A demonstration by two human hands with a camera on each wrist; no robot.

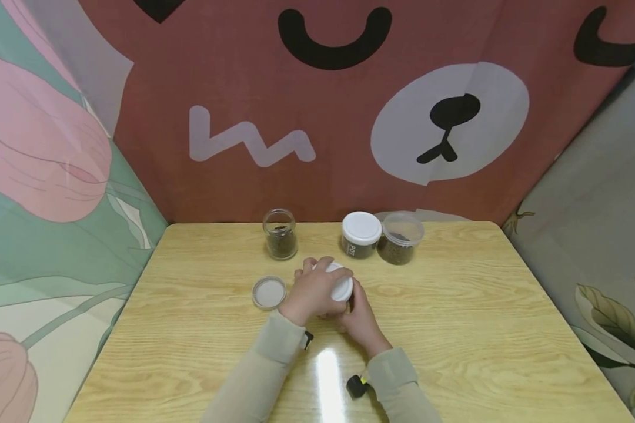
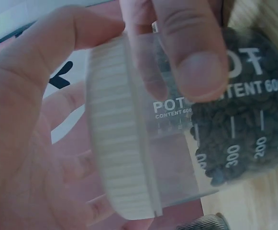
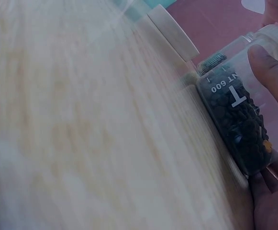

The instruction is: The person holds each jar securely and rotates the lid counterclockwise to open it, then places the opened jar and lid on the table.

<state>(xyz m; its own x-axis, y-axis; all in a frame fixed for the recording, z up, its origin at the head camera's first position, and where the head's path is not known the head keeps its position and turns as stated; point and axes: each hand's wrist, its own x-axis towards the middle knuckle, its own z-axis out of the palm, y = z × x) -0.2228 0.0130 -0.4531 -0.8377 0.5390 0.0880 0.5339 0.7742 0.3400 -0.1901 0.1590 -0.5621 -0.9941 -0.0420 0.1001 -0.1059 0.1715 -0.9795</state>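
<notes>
Both hands are on a clear plastic jar printed with white lettering and a measuring scale, part-filled with dark pellets. Its white ribbed screw lid is on the jar's mouth. My left hand grips that lid from above, thumb and fingers spread around its rim. Lower down, my right hand holds the jar's body, its thumb across the lettering. In the right wrist view the jar stands close over the wood surface, with one small orange piece among the pellets near its base.
Left of the hands, a round lid lies on the wooden table. Behind it stands a glass jar with dark contents. A white-lidded jar and a clear tub with dark contents stand side by side at the back. Printed cloth surrounds the table.
</notes>
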